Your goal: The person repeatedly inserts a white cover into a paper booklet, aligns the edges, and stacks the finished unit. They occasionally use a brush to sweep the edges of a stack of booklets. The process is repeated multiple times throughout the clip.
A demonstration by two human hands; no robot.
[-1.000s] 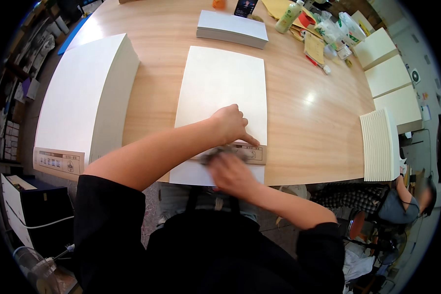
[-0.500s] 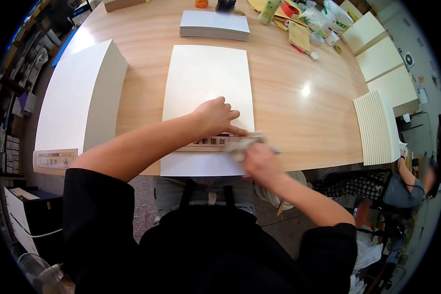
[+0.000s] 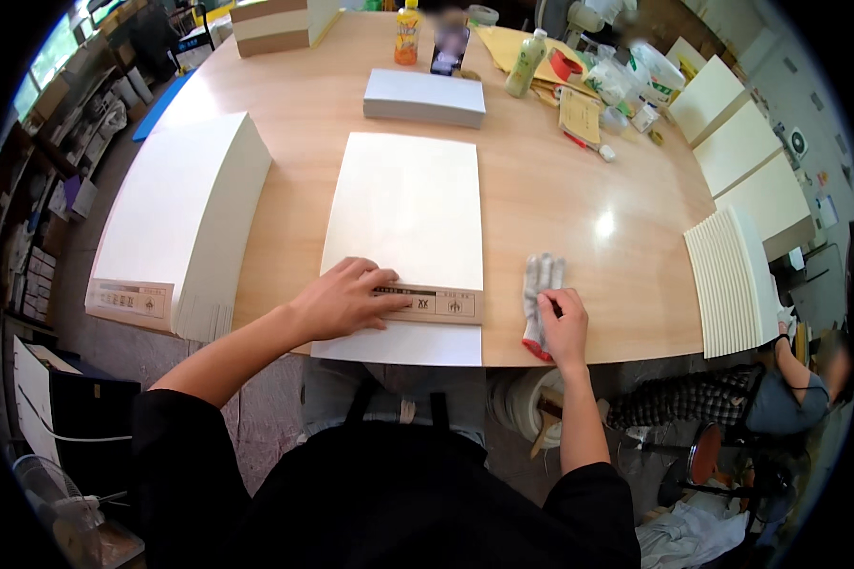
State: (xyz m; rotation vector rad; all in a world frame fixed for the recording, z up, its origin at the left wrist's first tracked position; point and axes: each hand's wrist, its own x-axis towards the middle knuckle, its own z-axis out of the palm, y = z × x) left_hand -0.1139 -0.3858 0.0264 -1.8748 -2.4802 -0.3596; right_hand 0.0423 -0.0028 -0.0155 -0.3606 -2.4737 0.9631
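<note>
A white board or sheet (image 3: 408,199) lies in front of me on the table. A brown printed tape strip (image 3: 458,305) crosses its near part, with a white band (image 3: 399,346) below. My left hand (image 3: 356,299) rests open on the strip's left part, fingers spread toward the right and hiding some of it. A grey knitted work glove (image 3: 544,275) with a red cuff lies flat on the table to the right of the board. My right hand (image 3: 565,327) is closed at the glove's right edge, its curled fingers over the knit.
A tall white stack (image 3: 176,204) with a similar brown strip stands left. Behind the board lies a smaller stack (image 3: 424,98). Bottles, a phone (image 3: 449,49) and red tape (image 3: 566,64) sit farther back. Pale stacks (image 3: 721,275) line the right edge, where a person (image 3: 786,389) sits beyond.
My right hand has moved right, off the strip, bringing the glove down onto the bare table. My left hand has shifted left and now lies flatter. The view has tilted, showing more of the far table.
</note>
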